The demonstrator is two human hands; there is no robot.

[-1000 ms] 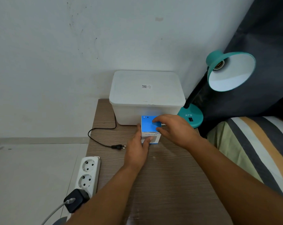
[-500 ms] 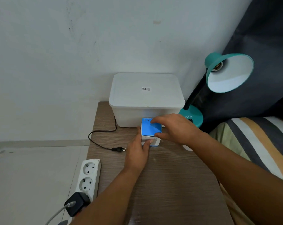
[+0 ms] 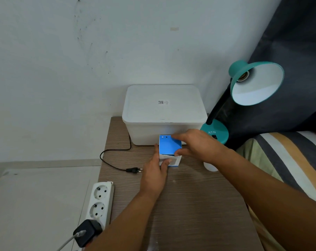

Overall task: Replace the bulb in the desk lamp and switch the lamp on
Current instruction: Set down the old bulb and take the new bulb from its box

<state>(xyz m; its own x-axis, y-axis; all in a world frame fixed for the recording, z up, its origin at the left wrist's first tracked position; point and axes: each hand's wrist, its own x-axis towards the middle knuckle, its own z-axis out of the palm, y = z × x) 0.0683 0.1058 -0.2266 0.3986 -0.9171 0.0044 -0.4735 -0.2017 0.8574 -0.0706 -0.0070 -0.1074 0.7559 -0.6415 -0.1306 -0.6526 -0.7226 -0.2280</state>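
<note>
On the table [image 3: 198,205] before me, the bulb box [image 3: 169,147] stands in front of the storage bin [image 3: 164,113]; the lamp [image 3: 251,87] is right of the bin, the loose plug [image 3: 133,170] left of the box, and the power strip [image 3: 99,201] at the table's left edge.

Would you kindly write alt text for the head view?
Both hands work on a small blue bulb box on a wooden table: left hand grips it, right hand pinches its top flap. The teal desk lamp has an empty socket, its plug unplugged.
</note>
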